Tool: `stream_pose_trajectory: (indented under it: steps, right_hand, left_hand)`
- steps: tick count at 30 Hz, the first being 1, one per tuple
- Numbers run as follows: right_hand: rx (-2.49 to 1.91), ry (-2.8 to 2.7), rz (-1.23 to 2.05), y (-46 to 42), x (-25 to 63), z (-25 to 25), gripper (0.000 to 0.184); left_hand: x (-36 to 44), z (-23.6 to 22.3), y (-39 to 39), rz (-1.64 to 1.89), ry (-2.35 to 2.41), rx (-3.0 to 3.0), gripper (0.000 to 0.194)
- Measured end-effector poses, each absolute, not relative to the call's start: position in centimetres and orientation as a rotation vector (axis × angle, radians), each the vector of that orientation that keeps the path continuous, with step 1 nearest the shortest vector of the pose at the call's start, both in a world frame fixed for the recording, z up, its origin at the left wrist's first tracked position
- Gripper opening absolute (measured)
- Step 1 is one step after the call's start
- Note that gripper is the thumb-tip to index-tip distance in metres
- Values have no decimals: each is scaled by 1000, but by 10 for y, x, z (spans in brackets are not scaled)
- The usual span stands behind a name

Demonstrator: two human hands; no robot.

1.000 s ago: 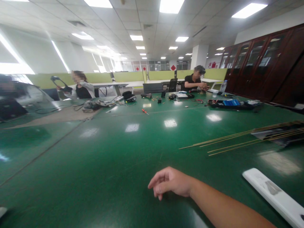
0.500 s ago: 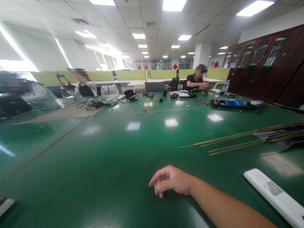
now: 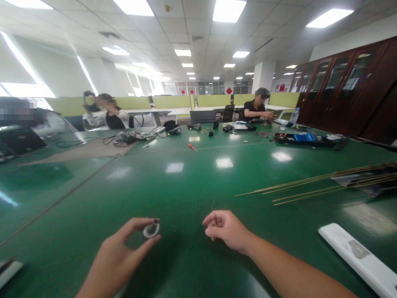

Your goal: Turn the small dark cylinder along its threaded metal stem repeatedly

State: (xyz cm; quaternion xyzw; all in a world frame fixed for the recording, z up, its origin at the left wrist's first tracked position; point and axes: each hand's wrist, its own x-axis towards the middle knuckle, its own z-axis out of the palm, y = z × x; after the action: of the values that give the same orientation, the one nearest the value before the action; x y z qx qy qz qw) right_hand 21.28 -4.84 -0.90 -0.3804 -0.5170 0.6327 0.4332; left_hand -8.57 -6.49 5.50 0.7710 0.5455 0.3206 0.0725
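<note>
My left hand has come in at the lower left. Between its thumb and forefinger it pinches a small round part with a pale rim and a dark, greyish middle; its exact kind is too blurred to make out. To the right, my right hand is held low over the green tabletop, fingers loosely bent and the thumb a little apart from them. Nothing shows in it. A gap of bare green surface separates the two hands.
A long white bar-shaped case lies at lower right, with several thin brass-coloured rods beyond it. Farther off are a red screwdriver, a black tray and small electronic parts. A person sits across the table, others at left.
My left hand has entered from below, carrying the small round part. My right hand has shifted slightly right and up. At the far left, a person has lowered a raised arm.
</note>
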Motion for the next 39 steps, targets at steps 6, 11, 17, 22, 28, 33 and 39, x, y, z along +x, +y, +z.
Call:
stream_pose_trajectory:
  steps: [6,11,17,22,28,33,39]
  right_hand:
    - [-1074,-1442,1211,-48,215,-14,41]
    - [-1095,-1584,1083,-54,213,-14,46]
    - [-1114,-1688,967,-57,212,-11,40]
    - [-1125,-1721,913,-59,213,-10,35]
    - [-1117,-1742,923,-64,212,-3,29]
    - [-1081,-1771,892,-65,211,0,26]
    - [-1076,-1801,851,-65,211,0,20]
  left_hand:
    - [-8,46,-41,697,1152,2552,24]
    - [-7,24,-43,674,1014,2584,30]
    - [-21,6,-43,820,1085,2555,44]
    - [-15,8,-44,889,1083,2502,31]
    - [-11,14,-48,930,984,2416,20]
    - [-10,14,-50,908,950,2401,19]
    - [-7,15,-51,892,935,2391,19]
